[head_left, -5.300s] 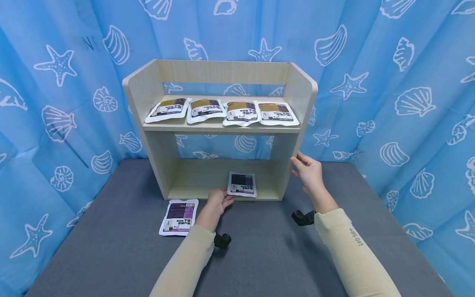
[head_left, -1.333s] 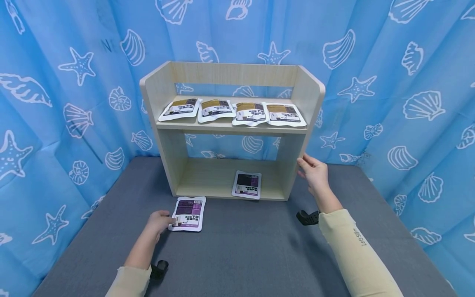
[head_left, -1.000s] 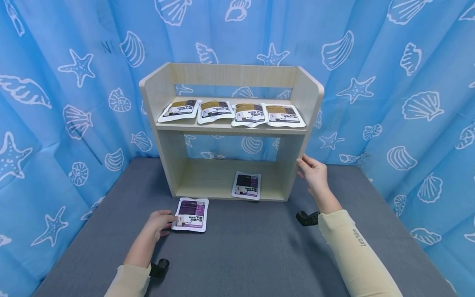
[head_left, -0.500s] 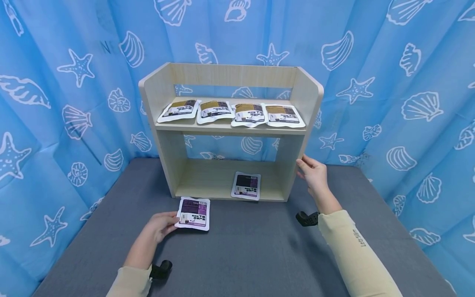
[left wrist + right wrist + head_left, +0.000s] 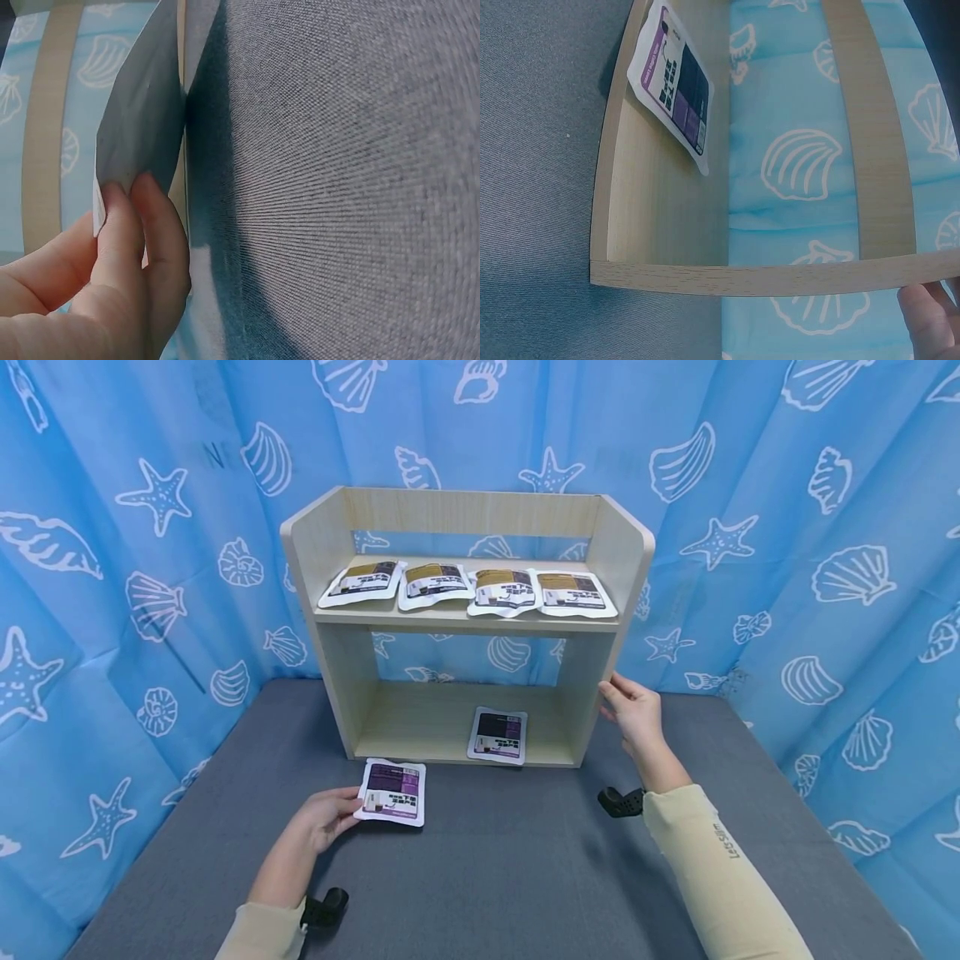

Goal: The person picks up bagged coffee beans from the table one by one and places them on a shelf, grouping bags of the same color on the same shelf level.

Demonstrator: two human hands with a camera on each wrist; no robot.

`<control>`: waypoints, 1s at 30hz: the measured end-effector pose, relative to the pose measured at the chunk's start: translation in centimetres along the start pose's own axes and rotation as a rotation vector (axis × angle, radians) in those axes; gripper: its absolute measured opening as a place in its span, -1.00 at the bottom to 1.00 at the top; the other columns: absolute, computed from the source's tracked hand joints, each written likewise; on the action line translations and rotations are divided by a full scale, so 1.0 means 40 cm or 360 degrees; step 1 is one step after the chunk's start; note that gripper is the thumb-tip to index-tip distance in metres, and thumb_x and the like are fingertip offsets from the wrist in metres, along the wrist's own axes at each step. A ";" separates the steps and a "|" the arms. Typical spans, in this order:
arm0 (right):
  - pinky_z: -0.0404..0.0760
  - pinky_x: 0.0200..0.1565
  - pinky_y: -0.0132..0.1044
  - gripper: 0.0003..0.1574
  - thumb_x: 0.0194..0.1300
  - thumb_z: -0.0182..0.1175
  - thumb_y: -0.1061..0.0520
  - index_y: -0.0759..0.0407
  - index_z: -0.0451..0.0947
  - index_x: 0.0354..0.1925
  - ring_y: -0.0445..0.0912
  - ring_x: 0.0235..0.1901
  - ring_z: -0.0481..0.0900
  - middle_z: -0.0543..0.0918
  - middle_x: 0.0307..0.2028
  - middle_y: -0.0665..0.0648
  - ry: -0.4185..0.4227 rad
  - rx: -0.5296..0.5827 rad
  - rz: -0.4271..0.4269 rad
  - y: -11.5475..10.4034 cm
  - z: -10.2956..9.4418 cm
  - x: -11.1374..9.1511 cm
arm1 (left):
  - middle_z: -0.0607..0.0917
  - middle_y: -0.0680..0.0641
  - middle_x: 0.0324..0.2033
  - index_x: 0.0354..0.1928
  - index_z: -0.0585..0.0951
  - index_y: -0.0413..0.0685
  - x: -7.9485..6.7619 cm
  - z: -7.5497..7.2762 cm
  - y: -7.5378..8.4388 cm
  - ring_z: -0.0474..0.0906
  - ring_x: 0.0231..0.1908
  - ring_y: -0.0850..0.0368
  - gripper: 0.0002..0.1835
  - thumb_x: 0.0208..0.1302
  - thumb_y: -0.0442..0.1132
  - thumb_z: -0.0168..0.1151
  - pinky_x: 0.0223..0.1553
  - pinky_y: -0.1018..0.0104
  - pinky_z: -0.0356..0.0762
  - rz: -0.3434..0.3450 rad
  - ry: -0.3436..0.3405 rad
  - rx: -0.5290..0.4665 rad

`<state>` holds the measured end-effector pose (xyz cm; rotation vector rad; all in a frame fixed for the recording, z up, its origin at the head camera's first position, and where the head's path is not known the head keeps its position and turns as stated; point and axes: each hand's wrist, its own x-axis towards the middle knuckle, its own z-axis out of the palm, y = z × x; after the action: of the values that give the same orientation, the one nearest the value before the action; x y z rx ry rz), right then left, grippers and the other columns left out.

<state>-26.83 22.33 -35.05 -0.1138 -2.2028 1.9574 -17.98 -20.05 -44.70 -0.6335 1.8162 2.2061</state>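
My left hand (image 5: 326, 818) pinches a white pouch with a purple label (image 5: 392, 792) by its left edge, thumb above and fingers underneath. In the left wrist view the pouch's plain back (image 5: 142, 112) is tilted over the grey cloth, its shadow beneath. The pouch is in front of the wooden shelf's (image 5: 480, 625) lower left corner. On the right, my right hand (image 5: 636, 714) holds the front edge of the shelf's side panel; the right wrist view catches only its fingertips (image 5: 922, 311). A second purple pouch (image 5: 498, 736) lies on the lower board, towards the right, at the front edge.
Several gold-labelled pouches (image 5: 502, 591) lie in a row on the upper board. A blue curtain with white shells (image 5: 750, 485) hangs behind and on both sides. Grey cloth (image 5: 487, 877) covers the table.
My left hand has gone from the pouch on the lower board to the left pouch, slid it slightly right and gripped its edge, tilting it up. The right hand stays at the side panel.
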 end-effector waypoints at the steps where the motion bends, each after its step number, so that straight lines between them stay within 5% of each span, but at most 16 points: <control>1: 0.48 0.16 -0.08 -0.43 0.49 0.05 0.07 0.19 0.30 0.37 0.02 0.25 0.42 0.39 0.32 0.23 0.0000 -0.0001 0.0000 0.000 0.000 0.000 | 0.68 -0.10 -0.37 0.31 0.25 -0.56 -0.001 0.000 0.000 0.67 -0.37 0.16 -0.52 0.39 -0.56 -0.01 -0.28 0.40 0.66 0.0003 0.0000 0.0001; 22: 0.47 0.17 -0.06 -0.42 0.49 0.04 0.05 0.19 0.29 0.38 0.05 0.27 0.39 0.39 0.32 0.22 -0.0008 -0.0002 0.0010 -0.002 -0.004 -0.001 | 0.67 -0.09 -0.33 0.34 0.24 -0.52 -0.023 0.023 0.032 0.64 -0.35 0.20 -0.52 0.41 -0.55 -0.05 -0.30 0.44 0.64 0.0061 -0.0016 -0.0003; 30: 0.47 0.16 -0.06 -0.43 0.49 0.04 0.07 0.21 0.29 0.37 0.07 0.27 0.39 0.38 0.32 0.23 -0.0013 0.0015 0.0010 -0.001 -0.004 -0.001 | 0.61 -0.28 -0.02 0.34 0.25 -0.49 -0.017 0.043 0.045 0.63 -0.29 0.20 -0.54 0.44 -0.52 -0.08 -0.21 0.41 0.64 0.0055 0.0018 -0.0029</control>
<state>-26.76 22.47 -35.01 -0.1113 -2.2005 1.9747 -18.49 -18.70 -42.55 -0.6241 1.8277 2.2482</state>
